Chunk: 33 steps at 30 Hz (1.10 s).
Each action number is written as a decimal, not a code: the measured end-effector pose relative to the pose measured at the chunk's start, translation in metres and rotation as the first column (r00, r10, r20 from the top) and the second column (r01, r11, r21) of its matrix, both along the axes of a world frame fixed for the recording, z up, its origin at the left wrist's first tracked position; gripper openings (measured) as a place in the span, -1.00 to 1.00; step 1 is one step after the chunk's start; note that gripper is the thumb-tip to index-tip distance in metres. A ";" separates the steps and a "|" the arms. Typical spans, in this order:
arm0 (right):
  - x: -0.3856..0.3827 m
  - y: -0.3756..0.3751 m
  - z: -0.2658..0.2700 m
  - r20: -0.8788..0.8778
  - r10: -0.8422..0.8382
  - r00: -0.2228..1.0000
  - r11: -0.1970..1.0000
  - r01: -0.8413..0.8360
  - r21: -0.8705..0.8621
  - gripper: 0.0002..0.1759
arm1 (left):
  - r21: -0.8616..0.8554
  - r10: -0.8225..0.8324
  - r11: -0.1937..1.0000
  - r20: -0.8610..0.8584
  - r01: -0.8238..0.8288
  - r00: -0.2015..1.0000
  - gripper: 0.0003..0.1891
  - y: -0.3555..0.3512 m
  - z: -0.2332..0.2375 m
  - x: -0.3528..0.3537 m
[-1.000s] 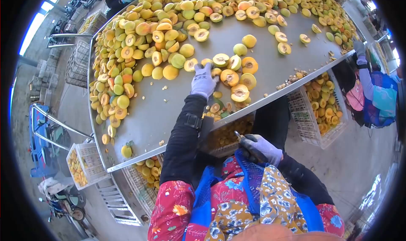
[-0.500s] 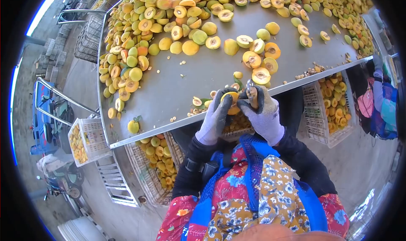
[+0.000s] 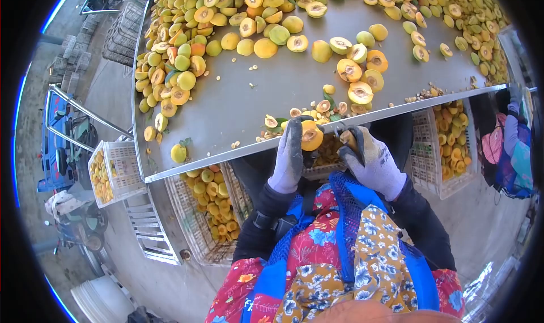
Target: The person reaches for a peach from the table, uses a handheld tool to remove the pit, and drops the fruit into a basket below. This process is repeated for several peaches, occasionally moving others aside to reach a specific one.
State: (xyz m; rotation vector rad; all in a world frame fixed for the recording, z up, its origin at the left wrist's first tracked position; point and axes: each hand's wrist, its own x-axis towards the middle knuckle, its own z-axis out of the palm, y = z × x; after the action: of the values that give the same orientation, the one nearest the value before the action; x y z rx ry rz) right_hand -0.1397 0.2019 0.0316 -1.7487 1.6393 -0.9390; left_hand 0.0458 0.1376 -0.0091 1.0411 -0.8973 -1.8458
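Note:
My left hand (image 3: 288, 160), in a white glove with dark grey fingers, is closed around an apricot half (image 3: 311, 136), its orange cut face turned up and to the right. To its right, my right hand (image 3: 371, 163) is wrapped round a small hand tool (image 3: 349, 139) with a brownish handle; its metal end is only partly visible. Both hands are at the front edge of the metal table (image 3: 255, 105), with a gap between tool and fruit. Just beyond them lies a small heap of apricot stones (image 3: 323, 110) with some leaves.
Whole and halved apricots (image 3: 226, 17) are heaped along the table's back and left. Crates of apricots (image 3: 212, 209) stand under the front edge, another crate (image 3: 447, 141) to the right. A co-worker (image 3: 513, 147) is at the far right. A parked scooter (image 3: 79, 221) stands at left.
My hands have moved apart: the tool has come away from the fruit to the right and down. The apricot in my left hand now shows an open cut face. The view has shifted slightly.

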 end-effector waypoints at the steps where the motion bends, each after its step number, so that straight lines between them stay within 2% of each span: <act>1: -0.001 0.004 -0.001 -0.084 0.027 0.996 0.999 -0.029 -0.022 -0.58 | 0.022 -0.003 1.000 0.009 0.003 1.000 -0.48 0.001 0.001 0.001; 2: -0.001 0.006 -0.001 -0.165 0.052 0.985 0.997 -0.060 -0.042 -0.60 | 0.036 -0.015 0.999 0.015 0.014 1.000 -0.45 0.003 0.002 0.002; 5: 0.006 0.006 0.006 -0.323 0.208 0.923 0.977 -0.184 0.104 -0.64 | 0.060 -0.065 0.996 0.022 0.064 0.998 -0.38 0.009 0.004 0.000; 6: 0.007 0.006 0.000 -0.358 0.220 0.908 0.976 -0.207 0.073 -0.60 | 0.010 -0.045 0.999 -0.014 0.045 0.999 -0.36 0.012 0.002 -0.003; 9: 0.009 0.003 0.002 -0.482 0.258 0.837 0.964 -0.254 0.075 -0.63 | -0.031 -0.057 0.998 0.059 0.059 0.997 -0.35 0.016 0.006 -0.004; 12: 0.008 0.003 -0.001 -0.541 0.292 0.788 0.950 -0.306 0.067 -0.63 | 0.041 -0.034 0.999 -0.037 0.035 0.999 -0.51 0.019 0.000 -0.001; 15: 0.009 0.004 -0.007 -0.440 0.357 0.824 0.934 -0.316 0.166 -0.61 | -0.057 -0.016 0.998 0.080 0.020 0.997 -0.55 0.022 -0.005 -0.004; 18: 0.012 0.007 -0.018 -0.375 0.345 0.860 0.938 -0.332 0.102 -0.65 | -0.168 0.026 0.986 0.235 0.015 0.972 -0.60 0.025 -0.008 -0.005; 21: 0.013 0.004 -0.015 -0.237 0.387 0.891 0.919 -0.394 0.022 -0.55 | -0.280 0.093 0.960 0.373 0.017 0.923 -0.64 0.029 -0.009 -0.007; 24: 0.011 0.000 -0.008 -0.192 0.410 0.892 0.912 -0.408 0.050 -0.56 | -0.328 0.181 0.944 0.393 -0.046 0.902 -0.67 0.030 -0.010 -0.011; 27: 0.008 0.004 -0.013 -0.257 0.402 0.879 0.914 -0.369 0.170 -0.65 | -0.295 0.101 0.955 0.425 0.032 0.900 -0.70 0.026 -0.008 -0.010; 30: 0.010 0.005 -0.007 -0.296 0.379 0.877 0.922 -0.328 0.208 -0.64 | -0.303 0.090 0.951 0.437 0.053 0.895 -0.70 0.025 -0.002 -0.009; 33: 0.015 0.011 -0.014 -0.142 0.351 0.926 0.924 -0.317 0.213 -0.70 | -0.288 0.099 0.957 0.447 0.039 0.889 -0.71 0.028 -0.001 -0.010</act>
State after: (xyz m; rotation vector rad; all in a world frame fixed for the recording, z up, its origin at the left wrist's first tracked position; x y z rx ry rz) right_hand -0.1243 0.2125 0.0175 -1.9431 1.4141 -0.4663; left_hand 0.0358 0.1658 -0.0099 1.3148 -1.3752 -1.3996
